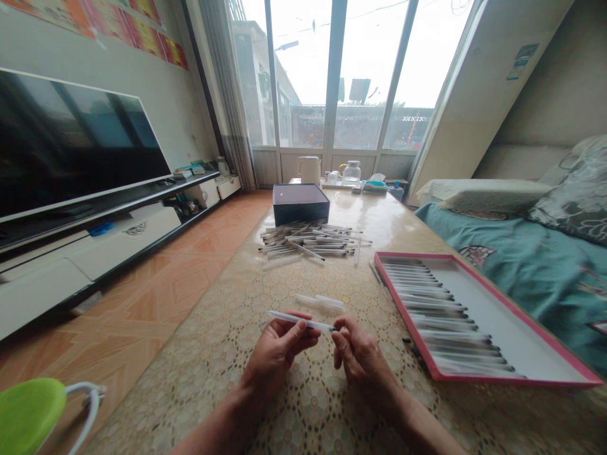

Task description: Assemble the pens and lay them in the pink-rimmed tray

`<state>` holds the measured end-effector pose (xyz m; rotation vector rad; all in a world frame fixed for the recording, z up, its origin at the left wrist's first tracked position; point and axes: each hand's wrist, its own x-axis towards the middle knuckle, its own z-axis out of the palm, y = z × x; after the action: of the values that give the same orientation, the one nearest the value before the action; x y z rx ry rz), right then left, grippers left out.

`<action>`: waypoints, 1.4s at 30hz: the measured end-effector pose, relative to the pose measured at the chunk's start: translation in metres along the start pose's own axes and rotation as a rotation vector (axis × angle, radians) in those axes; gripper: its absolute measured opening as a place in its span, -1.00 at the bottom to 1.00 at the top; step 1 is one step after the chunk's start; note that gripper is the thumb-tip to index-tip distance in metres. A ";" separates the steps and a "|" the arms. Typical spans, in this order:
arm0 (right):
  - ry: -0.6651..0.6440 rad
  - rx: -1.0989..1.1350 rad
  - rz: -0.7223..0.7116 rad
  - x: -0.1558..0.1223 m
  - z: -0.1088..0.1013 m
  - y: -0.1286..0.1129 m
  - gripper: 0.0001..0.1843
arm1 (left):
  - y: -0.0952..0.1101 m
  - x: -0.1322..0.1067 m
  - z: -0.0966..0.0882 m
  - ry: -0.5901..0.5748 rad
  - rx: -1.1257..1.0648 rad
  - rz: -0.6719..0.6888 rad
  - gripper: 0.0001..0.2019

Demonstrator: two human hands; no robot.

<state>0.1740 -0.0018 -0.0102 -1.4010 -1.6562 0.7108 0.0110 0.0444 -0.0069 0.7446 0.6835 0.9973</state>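
Observation:
My left hand [277, 351] and my right hand [361, 360] hover low over the table and together hold one thin clear pen [300, 320] level between them. The left fingers pinch its barrel; the right fingertips close on its dark tip end. Two clear pen caps or tubes [321, 301] lie on the table just beyond the hands. A loose pile of pens [313, 241] lies farther back. A pink-rimmed white tray [509, 328] at the right holds a row of pens laid side by side.
A dark blue box [300, 203] stands behind the pile. A kettle [308, 169] and glass jar [351, 172] stand at the table's far end. A bed with a teal cover [531, 265] is right, a TV [71, 145] left, a green object [28, 414] bottom left.

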 end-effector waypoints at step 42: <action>0.271 0.059 0.099 0.003 -0.009 0.016 -0.68 | 0.003 -0.034 0.029 -0.069 0.900 0.203 -0.75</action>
<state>0.1902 0.0037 -0.0187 -1.4742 -1.3537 0.5901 0.0192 0.0084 0.0174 1.6500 1.0198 0.8148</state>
